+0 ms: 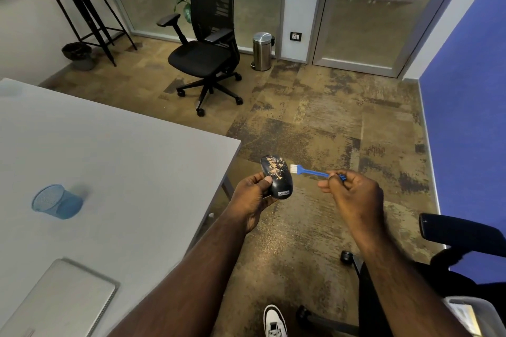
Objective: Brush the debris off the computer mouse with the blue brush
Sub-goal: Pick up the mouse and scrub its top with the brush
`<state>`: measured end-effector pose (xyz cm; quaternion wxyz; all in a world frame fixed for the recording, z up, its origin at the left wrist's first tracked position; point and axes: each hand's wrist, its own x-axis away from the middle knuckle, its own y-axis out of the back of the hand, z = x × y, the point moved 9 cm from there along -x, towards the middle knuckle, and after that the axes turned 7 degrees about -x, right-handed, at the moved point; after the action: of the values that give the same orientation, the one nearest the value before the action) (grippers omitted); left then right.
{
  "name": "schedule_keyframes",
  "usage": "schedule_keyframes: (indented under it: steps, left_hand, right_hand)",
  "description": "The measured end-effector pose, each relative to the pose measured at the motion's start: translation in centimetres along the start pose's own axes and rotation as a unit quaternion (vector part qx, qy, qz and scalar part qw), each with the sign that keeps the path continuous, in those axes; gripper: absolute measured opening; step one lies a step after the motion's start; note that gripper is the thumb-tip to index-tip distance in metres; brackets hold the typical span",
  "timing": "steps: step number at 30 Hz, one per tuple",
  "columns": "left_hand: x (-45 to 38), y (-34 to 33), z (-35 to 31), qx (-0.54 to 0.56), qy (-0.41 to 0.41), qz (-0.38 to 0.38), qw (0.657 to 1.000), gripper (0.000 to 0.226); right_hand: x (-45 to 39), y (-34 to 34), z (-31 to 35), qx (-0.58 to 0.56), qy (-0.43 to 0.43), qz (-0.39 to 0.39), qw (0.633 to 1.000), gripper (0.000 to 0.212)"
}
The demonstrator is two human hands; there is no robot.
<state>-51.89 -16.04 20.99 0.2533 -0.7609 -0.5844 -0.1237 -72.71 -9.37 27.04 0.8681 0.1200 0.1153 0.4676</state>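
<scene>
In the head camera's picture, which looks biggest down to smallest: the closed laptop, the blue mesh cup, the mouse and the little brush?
1. Laptop, though it lies nearest the camera.
2. Blue mesh cup.
3. Mouse.
4. Blue brush, partly hidden in the right hand.

A grey table (109, 159) carries a blue mesh cup (56, 202) lying on its side and a closed silver laptop (63, 301). Beyond, a black mesh office chair (206, 44) stands near a steel pedal bin (262, 51).

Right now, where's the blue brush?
Head view, centre right: the blue brush is in the right hand, bristles beside the mouse held by the left hand.
</scene>
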Motion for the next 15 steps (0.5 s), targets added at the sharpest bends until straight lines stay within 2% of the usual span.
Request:
schedule_keyframes:
  steps: [4,8,12,15]
  left_hand:
    - [0.2,-0.2,0.0,-0.008,-0.002,-0.004,1.000,0.026]
    - [0.4,-0.4,0.1,-0.015,-0.002,-0.005,1.000,0.026]
    - [0.6,-0.4,0.2,-0.016,0.001,-0.006,1.000,0.025]
    - [0.8,-0.5,0.2,-0.016,0.003,-0.004,1.000,0.025]
  right_hand:
    - [1.3,-1.6,0.8,0.003,0.020,0.060,0.998,0.010]
    - [0.9,-0.4,0.0,-0.008,-0.004,0.001,1.000,0.012]
    - [1.7,-1.4,1.0,-0.006,0.017,0.047,0.999,0.010]
    - [1.1,-0.5,0.6,0.006,0.004,0.013,1.000,0.013]
